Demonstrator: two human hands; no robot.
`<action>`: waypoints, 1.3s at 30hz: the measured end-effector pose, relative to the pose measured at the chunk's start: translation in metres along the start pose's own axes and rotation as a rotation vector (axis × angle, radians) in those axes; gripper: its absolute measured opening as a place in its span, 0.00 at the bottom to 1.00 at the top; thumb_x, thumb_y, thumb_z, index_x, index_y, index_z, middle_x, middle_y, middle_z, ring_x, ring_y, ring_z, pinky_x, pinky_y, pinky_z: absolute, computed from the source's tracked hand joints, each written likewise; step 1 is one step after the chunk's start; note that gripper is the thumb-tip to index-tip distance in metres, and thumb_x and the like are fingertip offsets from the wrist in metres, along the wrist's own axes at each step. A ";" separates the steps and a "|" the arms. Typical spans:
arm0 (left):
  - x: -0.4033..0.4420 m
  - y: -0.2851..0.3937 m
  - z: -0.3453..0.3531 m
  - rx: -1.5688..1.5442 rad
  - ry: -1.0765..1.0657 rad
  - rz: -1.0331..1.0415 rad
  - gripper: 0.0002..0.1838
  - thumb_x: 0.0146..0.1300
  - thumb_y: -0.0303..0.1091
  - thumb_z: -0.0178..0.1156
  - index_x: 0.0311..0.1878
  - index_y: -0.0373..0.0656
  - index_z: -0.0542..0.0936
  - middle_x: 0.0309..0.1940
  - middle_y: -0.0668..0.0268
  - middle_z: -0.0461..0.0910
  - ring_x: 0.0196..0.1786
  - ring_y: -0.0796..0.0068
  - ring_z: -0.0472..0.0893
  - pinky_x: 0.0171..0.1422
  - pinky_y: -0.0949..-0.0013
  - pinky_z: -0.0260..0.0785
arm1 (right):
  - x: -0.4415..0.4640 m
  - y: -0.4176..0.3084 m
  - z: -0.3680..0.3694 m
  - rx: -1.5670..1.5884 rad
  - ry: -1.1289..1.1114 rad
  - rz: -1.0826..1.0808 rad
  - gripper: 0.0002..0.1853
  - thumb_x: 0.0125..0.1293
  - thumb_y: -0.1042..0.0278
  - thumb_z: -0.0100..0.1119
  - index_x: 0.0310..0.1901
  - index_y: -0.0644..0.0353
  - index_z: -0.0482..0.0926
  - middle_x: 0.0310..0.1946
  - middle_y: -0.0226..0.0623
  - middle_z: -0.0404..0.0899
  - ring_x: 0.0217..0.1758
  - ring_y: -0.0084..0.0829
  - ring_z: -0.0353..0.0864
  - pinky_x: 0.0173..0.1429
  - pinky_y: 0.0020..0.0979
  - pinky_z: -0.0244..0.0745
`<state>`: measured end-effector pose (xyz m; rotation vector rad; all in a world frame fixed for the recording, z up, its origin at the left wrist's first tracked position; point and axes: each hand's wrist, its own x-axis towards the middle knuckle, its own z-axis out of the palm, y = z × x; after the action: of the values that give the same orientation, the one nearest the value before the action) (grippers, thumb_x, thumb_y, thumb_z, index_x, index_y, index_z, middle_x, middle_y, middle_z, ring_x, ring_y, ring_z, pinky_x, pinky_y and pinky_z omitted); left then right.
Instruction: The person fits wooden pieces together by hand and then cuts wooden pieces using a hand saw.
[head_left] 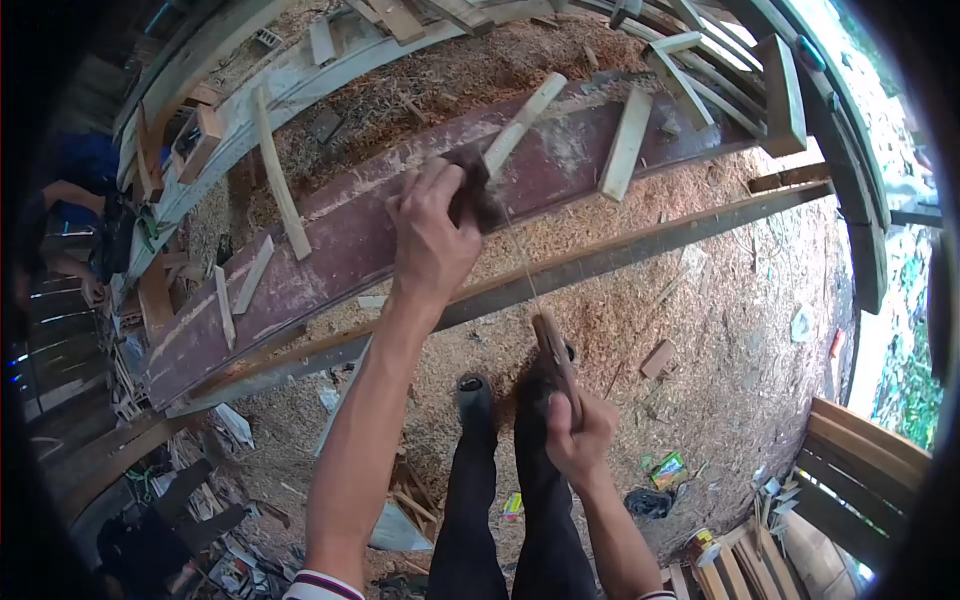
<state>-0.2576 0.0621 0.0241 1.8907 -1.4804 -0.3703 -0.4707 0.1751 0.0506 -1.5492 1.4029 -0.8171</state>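
Note:
My left hand (432,215) is closed around a dark wooden piece (468,185) on the maroon board (350,240). The outline of that piece is blurred. My right hand (582,435) is wrapped round the wooden handle of a saw (553,345), low and to the right. Its thin blade or line runs up from the handle towards the dark piece; its far end is blurred. A light wooden strip (525,120) lies just right of the dark piece, and another strip (627,145) lies farther right.
A long beam (600,262) crosses below the maroon board. Sawdust covers the ground (730,400). My feet stand below the beam. Other strips (280,175) lie across the board. A person's arm (75,195) shows at the far left. Scrap wood (760,560) lies lower right.

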 end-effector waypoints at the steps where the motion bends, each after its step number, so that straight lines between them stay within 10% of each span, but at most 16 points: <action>1: 0.000 -0.002 0.002 0.015 0.031 0.030 0.12 0.53 0.23 0.59 0.43 0.35 0.80 0.49 0.56 0.79 0.55 0.52 0.75 0.58 0.50 0.61 | 0.005 -0.004 0.002 -0.027 -0.003 0.025 0.15 0.64 0.65 0.62 0.24 0.65 0.75 0.14 0.45 0.69 0.15 0.39 0.74 0.22 0.36 0.66; 39: -0.001 -0.001 0.002 0.070 0.074 0.085 0.13 0.48 0.22 0.60 0.40 0.35 0.77 0.45 0.58 0.77 0.53 0.53 0.75 0.55 0.50 0.60 | 0.006 -0.002 0.007 -0.085 -0.044 -0.032 0.07 0.63 0.68 0.62 0.31 0.62 0.83 0.15 0.42 0.74 0.16 0.40 0.78 0.24 0.36 0.71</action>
<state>-0.2583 0.0629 0.0216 1.8681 -1.5357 -0.2093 -0.4626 0.1705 0.0492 -1.6488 1.3992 -0.7465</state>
